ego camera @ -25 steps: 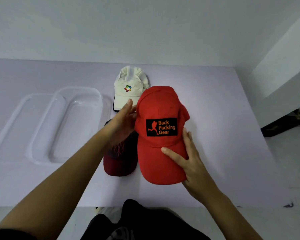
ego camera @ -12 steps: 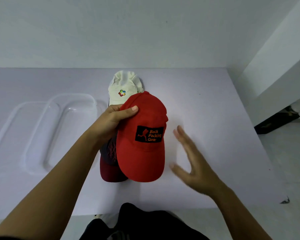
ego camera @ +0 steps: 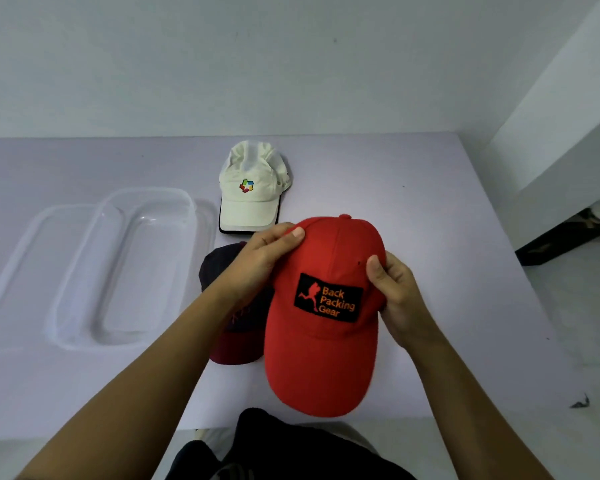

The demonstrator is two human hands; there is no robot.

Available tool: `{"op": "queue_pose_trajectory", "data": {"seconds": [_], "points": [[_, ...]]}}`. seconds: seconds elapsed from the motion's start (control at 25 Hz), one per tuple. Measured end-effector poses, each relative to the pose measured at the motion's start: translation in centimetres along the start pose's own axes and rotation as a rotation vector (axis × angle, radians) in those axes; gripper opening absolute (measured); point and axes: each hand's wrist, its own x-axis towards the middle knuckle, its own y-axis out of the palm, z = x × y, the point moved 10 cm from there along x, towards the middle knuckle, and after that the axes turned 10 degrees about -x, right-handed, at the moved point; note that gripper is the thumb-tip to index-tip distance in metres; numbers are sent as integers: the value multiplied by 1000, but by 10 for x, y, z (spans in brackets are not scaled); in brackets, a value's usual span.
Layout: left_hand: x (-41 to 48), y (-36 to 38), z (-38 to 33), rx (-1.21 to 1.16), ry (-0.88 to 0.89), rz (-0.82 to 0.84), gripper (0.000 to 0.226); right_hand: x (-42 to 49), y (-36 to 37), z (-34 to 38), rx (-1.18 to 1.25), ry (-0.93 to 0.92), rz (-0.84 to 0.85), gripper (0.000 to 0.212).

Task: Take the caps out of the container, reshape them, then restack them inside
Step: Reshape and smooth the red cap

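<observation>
While the lavender table spreads under everything, my clear plastic container and its lid sit empty at left. My left hand and right hand clamp the crown of the red cap from both sides. Behind it lie the maroon cap and white cap.

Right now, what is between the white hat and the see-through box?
Nothing. In the head view, only bare table shows between the white cap and the clear container.
</observation>
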Motion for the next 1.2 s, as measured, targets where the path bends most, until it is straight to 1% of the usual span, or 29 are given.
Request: {"op": "queue_pose_trajectory", "data": {"seconds": [0.08, 0.12, 0.24, 0.4, 0.52, 0.6, 0.64, 0.72, 0.8, 0.96, 1.08, 1.16, 1.2], "points": [[11, -7, 29, 253, -70, -59, 21, 9, -28, -29, -99, 102, -109, 24], [17, -10, 44, 365, -104, -96, 23, 13, -39, -45, -165, 164, -129, 19], [34, -22, 87, 570, -195, -172, 30, 24, -60, -96, -331, 322, -39, 22], [53, -35, 126, 643, -259, -208, 33, 39, -81, -142, -431, 431, 20, 17], [59, -45, 130, 639, -225, -298, 31, 46, -93, -152, -606, 403, 20, 16], [61, -46, 128, 575, -207, -335, 28, 50, -96, -142, -781, 340, -1, 30], [62, -45, 128, 546, -208, -351, 25, 52, -93, -140, -828, 325, 9, 37], [61, -43, 127, 506, -216, -407, 16, 54, -87, -140, -846, 325, 47, 44], [59, -44, 122, 525, -211, -453, 23, 55, -87, -143, -838, 326, 54, 42], [64, -37, 108, 758, -220, -415, 39, 60, -98, -142, -842, 329, 1, 40], [67, -39, 122, 806, -412, -355, 41, 61, -108, -149, -763, 386, -53, 39], [68, -43, 134, 717, -513, -322, 39, 59, -108, -157, -697, 451, -30, 42], [69, -43, 137, 647, -527, -311, 36, 57, -105, -158, -691, 493, -1, 50]]}}
